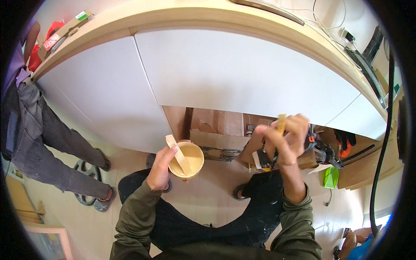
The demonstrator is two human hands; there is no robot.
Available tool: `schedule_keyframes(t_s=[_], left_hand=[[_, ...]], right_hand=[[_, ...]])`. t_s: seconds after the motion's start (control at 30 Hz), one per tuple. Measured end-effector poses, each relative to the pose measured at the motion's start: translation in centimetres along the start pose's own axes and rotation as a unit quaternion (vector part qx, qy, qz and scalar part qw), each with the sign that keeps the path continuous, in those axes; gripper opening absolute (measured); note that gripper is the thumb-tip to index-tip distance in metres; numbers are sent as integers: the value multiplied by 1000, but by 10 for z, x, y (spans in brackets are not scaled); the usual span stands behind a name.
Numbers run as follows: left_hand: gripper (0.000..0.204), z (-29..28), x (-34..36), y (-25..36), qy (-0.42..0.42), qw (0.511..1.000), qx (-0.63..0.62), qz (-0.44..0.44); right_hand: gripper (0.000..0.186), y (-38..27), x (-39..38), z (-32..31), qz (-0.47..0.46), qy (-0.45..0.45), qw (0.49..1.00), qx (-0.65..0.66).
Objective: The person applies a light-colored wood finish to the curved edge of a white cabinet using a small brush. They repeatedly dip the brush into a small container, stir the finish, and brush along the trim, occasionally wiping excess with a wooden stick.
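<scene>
My left hand (160, 168) holds a small round cup (201, 161) of cream-coloured liquid (193, 154). A flat pale wooden stick (178, 152) leans in the cup, its upper end by my thumb. My right hand (287, 141) is raised to the right, before the white cabinet's lower edge. Its fingers are closed round a slim paintbrush (281, 123) with a yellowish tip pointing up. Motion blurs this hand, and most of the brush is hidden by the fingers. The brush and cup are well apart.
A long white cabinet front (242, 69) spans ahead under a wooden top (182, 19). Cardboard boxes (221, 123) and tools (320, 149) fill the opening beneath. At left stands a person in grey trousers (65, 164). A black cable (381, 143) hangs at right, near a green dustpan (331, 177).
</scene>
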State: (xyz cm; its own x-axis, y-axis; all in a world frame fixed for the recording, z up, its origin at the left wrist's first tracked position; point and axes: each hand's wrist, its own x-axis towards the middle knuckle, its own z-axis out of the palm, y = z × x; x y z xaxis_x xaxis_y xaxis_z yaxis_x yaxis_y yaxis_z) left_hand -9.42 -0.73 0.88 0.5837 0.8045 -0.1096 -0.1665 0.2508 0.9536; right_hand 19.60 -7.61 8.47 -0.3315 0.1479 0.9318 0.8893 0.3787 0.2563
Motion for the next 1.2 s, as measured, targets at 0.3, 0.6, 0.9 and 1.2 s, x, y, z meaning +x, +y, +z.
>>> schedule_keyframes(t_s=[0.3, 0.6, 0.9, 1.2], left_hand=[[51, -4, 6, -5, -11, 1000, -22, -18], [51, 2, 11, -8, -8, 999, -25, -20], [52, 1, 13, -13, -8, 999, -43, -22], [54, -1, 16, -22, 12, 996, -77, -45]], right_hand=[[40, -25, -26, 11, 31, -73, 982, 173], [35, -26, -36, 12, 22, -89, 968, 233], [19, -32, -37, 13, 27, -119, 958, 261], [18, -32, -36, 11, 43, -117, 954, 272]])
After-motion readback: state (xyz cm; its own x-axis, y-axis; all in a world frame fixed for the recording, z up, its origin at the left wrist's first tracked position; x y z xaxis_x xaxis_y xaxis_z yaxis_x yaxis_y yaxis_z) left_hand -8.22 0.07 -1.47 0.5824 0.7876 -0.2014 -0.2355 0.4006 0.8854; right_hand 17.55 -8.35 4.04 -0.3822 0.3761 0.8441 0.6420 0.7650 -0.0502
